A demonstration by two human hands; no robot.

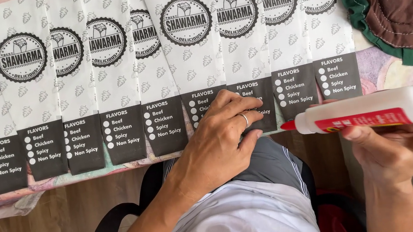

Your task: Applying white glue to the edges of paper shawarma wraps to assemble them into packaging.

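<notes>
Glue bottle [371,111] lies gripped across the right hand's [396,147] fingers [357,133].

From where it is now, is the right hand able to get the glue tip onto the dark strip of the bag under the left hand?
Probably yes. The right hand holds the glue bottle with its red tip beside that bag; nothing lies between. The left hand covers part of the dark strip, so only its uncovered part is free.
</notes>
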